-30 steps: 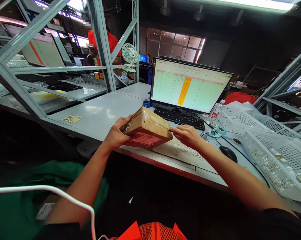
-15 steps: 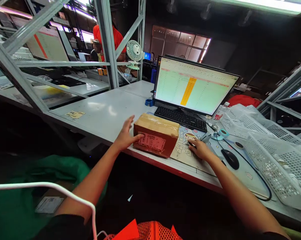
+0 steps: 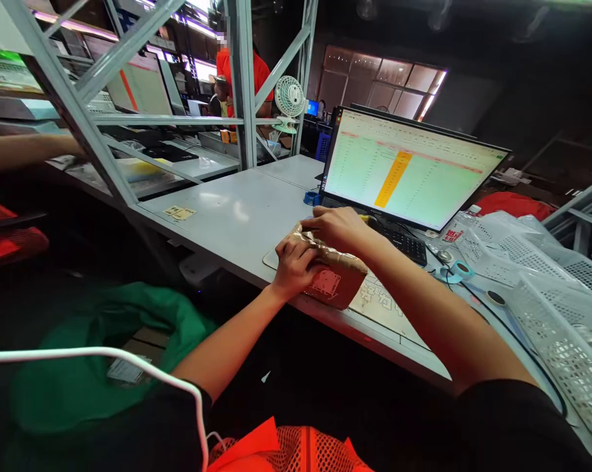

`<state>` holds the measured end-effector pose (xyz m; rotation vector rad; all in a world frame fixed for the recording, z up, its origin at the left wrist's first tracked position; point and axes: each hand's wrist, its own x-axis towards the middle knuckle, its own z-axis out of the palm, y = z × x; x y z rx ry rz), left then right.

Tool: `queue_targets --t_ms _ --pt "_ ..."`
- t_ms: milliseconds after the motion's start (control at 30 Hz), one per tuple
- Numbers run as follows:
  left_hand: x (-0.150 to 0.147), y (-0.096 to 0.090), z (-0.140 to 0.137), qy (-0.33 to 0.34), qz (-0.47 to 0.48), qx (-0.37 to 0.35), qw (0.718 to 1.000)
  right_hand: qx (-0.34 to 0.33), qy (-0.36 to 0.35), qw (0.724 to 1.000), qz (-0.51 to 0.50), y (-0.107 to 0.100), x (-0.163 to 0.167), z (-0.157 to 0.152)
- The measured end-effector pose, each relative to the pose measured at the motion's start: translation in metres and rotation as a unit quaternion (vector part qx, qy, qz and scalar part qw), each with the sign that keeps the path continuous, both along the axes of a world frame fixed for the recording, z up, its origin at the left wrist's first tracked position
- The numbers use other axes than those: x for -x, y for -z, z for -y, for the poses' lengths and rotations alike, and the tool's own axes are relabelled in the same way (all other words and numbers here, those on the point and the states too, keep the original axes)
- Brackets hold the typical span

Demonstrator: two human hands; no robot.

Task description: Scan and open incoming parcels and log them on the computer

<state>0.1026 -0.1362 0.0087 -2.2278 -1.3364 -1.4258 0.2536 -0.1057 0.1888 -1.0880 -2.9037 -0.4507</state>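
Left of our grip, a green sack [image 3: 54, 377] is holding a package [image 3: 151, 337]. With our left hand [image 3: 296, 265] we are clasping the carton [image 3: 349, 286] directly beneath; its long axis is running rightward along the desk [image 3: 210, 219]. Our right hand [image 3: 342, 229] is bending over it, grip hidden. Farther right, a basket [image 3: 546, 347] is holding indistinct items [image 3: 589, 337].

Black short sleeves [image 3: 516, 419], orange mesh vest [image 3: 292, 449], central zip [image 3: 305, 452], bare hands [image 3: 296, 265]

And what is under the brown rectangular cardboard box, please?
A pale, flat mat with dark line drawings shows beside the brown cardboard box and seems to extend beneath. The part directly under the box is covered, so nothing else there can be seen.
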Motion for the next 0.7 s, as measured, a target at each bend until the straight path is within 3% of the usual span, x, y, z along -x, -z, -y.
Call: queue_targets --t_ms 100,233,367,500,600,700 --pt "0.003 0.000 0.002 -0.004 0.001 -0.001 1.000 0.002 -0.007 0.999 0.053 0.004 0.028 0.003" --pt "0.004 0.000 0.001 0.017 -0.002 0.008 1.000 -0.002 0.020 0.995 0.096 0.003 0.023 0.015" --pt "0.002 -0.004 0.001 0.038 0.006 -0.009 0.999 0.028 0.079 0.983 0.165 -0.014 -0.015 0.041" --pt "0.000 -0.011 0.002 0.037 -0.001 -0.027 0.999 0.040 0.155 0.969 0.189 -0.023 -0.076 0.061" --pt "0.002 -0.015 0.004 0.039 -0.005 -0.050 0.998 0.062 0.197 0.963 0.175 0.003 -0.123 0.062" --pt "0.005 -0.024 0.009 0.045 -0.023 -0.055 0.997 0.103 0.256 0.957 0.085 0.057 -0.162 0.057"
